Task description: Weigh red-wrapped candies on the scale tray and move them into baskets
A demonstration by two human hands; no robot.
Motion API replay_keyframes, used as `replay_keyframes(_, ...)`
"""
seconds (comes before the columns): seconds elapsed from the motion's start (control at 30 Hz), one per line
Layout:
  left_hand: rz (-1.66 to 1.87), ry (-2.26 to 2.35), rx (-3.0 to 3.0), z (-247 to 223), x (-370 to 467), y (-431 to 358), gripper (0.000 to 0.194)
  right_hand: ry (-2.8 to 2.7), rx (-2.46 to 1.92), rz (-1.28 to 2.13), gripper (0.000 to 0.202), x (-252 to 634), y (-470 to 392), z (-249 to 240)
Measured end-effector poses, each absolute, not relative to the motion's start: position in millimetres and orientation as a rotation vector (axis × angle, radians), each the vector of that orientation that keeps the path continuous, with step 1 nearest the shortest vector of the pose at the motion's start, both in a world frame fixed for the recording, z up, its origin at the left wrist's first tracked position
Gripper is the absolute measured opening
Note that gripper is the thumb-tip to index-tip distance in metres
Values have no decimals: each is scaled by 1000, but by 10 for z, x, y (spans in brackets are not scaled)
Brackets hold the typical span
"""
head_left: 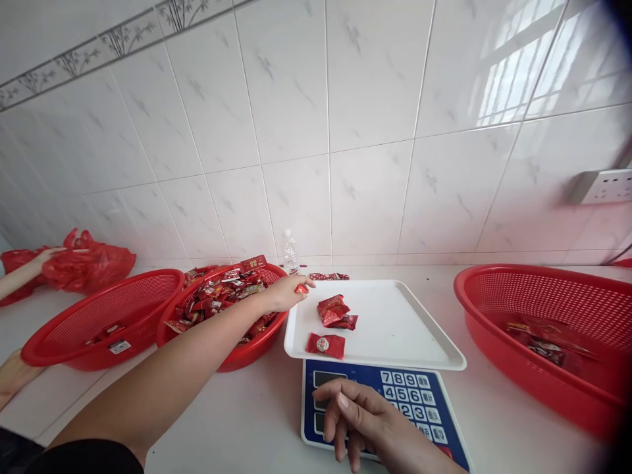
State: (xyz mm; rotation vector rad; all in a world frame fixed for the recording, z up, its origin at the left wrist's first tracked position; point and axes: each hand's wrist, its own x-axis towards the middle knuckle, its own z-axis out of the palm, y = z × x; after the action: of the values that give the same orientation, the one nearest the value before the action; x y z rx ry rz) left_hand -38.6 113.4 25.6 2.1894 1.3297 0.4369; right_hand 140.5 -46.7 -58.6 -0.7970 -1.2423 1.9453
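Your left hand (285,293) — fingers pinching a red packet (301,288) — is over the white tray (395,322); your right hand (368,421), fingers loosely spread, hovers over the scale (409,395).

Glossy white marbled wall tiles (370,85), 1 bamboo-patterned border (129,38), bright barred window reflection (516,76), 1 socket strip (605,187).

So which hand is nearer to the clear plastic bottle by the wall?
Left. The left hand is just in front of the clear plastic bottle; the right hand is farther off, over the blue scale.
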Motion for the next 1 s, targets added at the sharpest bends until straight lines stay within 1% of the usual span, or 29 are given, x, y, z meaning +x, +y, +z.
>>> replay_keyframes(0.07,437,1285,2190,177,-307,1082,43,-1253,-796,1944,58,1401,-474,-585)
replay_keyframes(0.1,406,1251,2196,137,-261,1043,51,-1258,-795,1944,58,1400,-476,-585)
replay_keyframes(0.2,181,1189,2304,27,-129,920,82,-1265,-790,1945,58,1400,-474,-584)
replay_keyframes(0.23,99,1185,2359,-1,-94,891,86,-1264,-791,1944,58,1401,-471,-585)
replay_keyframes(0.3,-15,1209,2449,-34,-47,866,85,-1262,-794,1941,58,1404,-465,-590)
replay_keyframes(0.4,-50,1283,2489,-11,-42,888,83,-1265,-791,1939,59,1406,-463,-598)
replay_keyframes(0.63,-177,1299,2442,72,-115,886,93,-1287,-784,1936,58,1387,-484,-569)
replay_keyframes(0.7,-167,1291,2419,50,-108,883,90,-1305,-782,1930,59,1381,-477,-565)
replay_keyframes(0.77,-86,1263,2376,35,-104,910,81,-1306,-788,1929,60,1379,-468,-570)
replay_keyframes(0.87,283,1221,2336,56,-152,1030,61,-1293,-796,1932,61,1383,-463,-589)
replay_keyframes(0.93,519,1301,2340,91,-248,1156,50,-1300,-789,1931,61,1386,-467,-600)
replay_keyframes(1.0,560,1511,2355,114,-402,1290,45,-1318,-776,1926,61,1387,-474,-605)
